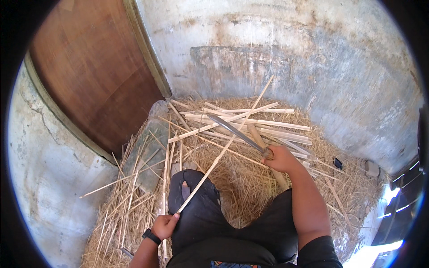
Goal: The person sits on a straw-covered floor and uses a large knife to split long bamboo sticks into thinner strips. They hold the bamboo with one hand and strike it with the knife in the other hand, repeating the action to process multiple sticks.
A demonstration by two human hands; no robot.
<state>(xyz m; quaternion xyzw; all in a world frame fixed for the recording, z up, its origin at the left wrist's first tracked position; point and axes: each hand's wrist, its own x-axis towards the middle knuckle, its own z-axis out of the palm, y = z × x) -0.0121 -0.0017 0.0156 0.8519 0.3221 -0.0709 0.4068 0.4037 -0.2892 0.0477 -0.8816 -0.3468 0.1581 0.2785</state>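
My left hand, with a dark watch on its wrist, is closed on the near end of a long, pale bamboo strip. The strip slants up and away to the right, passing over my left knee. In my closed right hand is the handle of a machete. Its blade points far and left, and it crosses close to the strip; I cannot tell whether they touch. Below my right hand a thicker bamboo pole runs down toward my right thigh. Several split bamboo strips lie piled beyond the machete.
Thin shavings cover the floor around my legs. A weathered wall rises behind the pile, and a brown wooden door stands at the far left. A small black object and a pale block lie on the right.
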